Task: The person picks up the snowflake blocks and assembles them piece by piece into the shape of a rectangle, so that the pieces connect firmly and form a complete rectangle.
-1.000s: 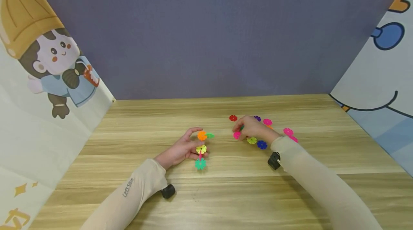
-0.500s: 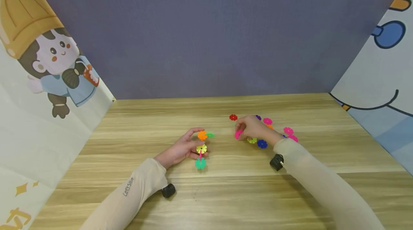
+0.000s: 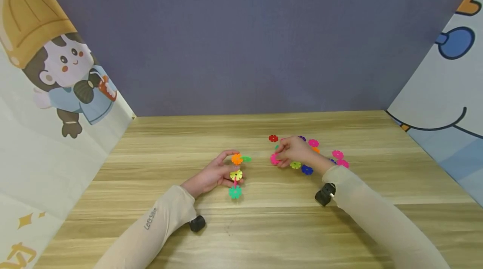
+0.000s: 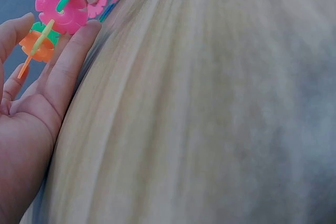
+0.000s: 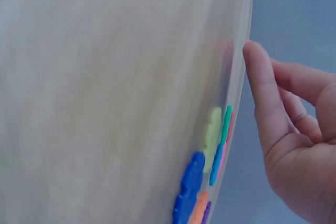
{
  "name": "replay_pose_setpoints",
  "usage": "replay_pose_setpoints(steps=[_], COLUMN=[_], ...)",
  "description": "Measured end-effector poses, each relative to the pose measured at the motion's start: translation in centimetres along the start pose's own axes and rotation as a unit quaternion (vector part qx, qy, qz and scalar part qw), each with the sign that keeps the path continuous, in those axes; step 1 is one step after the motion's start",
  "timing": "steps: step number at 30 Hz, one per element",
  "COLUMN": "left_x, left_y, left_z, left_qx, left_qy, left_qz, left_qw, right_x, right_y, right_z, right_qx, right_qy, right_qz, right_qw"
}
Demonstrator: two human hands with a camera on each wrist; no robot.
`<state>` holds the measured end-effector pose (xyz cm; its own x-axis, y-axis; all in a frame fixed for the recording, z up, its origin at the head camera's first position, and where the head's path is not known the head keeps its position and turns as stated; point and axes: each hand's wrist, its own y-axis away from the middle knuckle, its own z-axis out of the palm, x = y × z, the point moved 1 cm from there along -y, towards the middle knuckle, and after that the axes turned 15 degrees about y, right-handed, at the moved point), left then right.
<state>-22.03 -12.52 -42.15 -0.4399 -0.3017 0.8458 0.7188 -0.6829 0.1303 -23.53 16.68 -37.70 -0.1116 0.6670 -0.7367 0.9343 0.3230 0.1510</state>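
Note:
My left hand (image 3: pixel 215 175) holds a joined chain of notched, flower-shaped plastic discs between thumb and fingers. An orange disc (image 3: pixel 237 159), a green disc (image 3: pixel 246 159), a yellow disc (image 3: pixel 236 175) and a teal disc (image 3: pixel 235 192) show in it. The left wrist view reveals a pink disc (image 4: pixel 73 20) linking the yellow and teal ones. To the right, my right hand (image 3: pixel 299 151) pinches a single pink disc (image 3: pixel 274 159) at the near left of the loose pieces. In the right wrist view that disc is almost wholly hidden behind the fingertips.
Loose discs lie around and beneath the right hand: a red disc (image 3: pixel 273 138), a yellow-green disc (image 3: pixel 295 165), a dark blue disc (image 3: pixel 307 170), pink discs (image 3: pixel 337 154) and others. A grey partition (image 3: pixel 256 50) stands behind the wooden table (image 3: pixel 226 235).
The right hand has taken hold of the pink disc, drawn back slightly, and now brings the disc a little to the left. The left hand and its chain have stayed put.

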Motion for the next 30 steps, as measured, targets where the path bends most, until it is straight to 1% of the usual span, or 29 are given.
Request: replay_pose_setpoints(steps=[2,9,16,20,30], left_x=[0.0,0.0,0.0,0.0,0.1], left_y=[0.0,0.1,0.1,0.1,0.0], left_z=[0.0,0.1,0.1,0.1,0.2], left_qx=[0.002,0.005,0.007,0.006,0.005], left_qy=[0.000,0.007,0.009,0.009,0.006], left_qz=[-0.002,-0.004,0.000,0.001,-0.004], left_qw=[1.0000,1.0000,0.9999,0.9999,1.0000], right_x=[0.1,-0.2,-0.7,-0.9,-2.2], right_y=[0.0,0.2,0.2,0.1,0.1], right_z=[0.2,1.1,2.1,2.5,3.5], right_qx=[0.000,-0.011,-0.026,-0.036,-0.046], right_qy=[-0.023,-0.073,-0.137,-0.155,-0.201], right_qz=[0.004,0.011,0.001,-0.004,0.004], right_qw=[0.9997,0.9972,0.9902,0.9873,0.9785])
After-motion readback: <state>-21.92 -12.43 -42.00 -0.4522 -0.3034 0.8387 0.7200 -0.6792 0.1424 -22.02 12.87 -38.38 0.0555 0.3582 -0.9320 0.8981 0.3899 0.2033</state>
